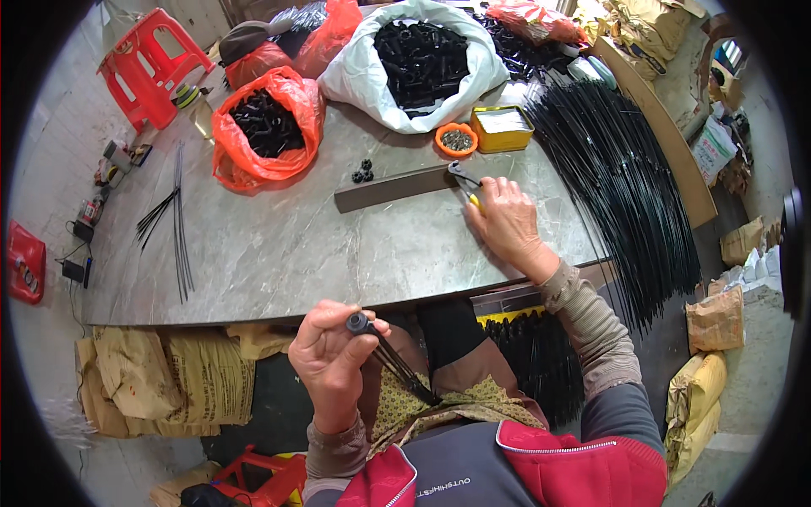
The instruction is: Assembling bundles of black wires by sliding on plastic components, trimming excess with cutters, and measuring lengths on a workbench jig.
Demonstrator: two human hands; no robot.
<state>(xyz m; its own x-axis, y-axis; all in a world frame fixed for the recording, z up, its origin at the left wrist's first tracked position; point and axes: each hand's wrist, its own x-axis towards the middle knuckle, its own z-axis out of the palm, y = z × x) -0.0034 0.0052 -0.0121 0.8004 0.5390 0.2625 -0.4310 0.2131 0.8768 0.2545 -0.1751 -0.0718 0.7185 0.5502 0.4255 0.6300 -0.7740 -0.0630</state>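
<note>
- Left hand pinches the black fitting, 7 o'clock of centre, dark rods trailing toward 5; best kept snug and straight.
- Right hand grips pliers at 1 o'clock, by the dark bar's end; best squeezed gently.

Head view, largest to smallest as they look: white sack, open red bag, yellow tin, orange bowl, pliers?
1. White sack
2. Open red bag
3. Yellow tin
4. Orange bowl
Pliers: unranked; right hand partly hides them.

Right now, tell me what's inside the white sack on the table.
The white sack holds a heap of black pieces, some apparently tubular. Only the top layer shows; whatever lies beneath is covered.
</note>
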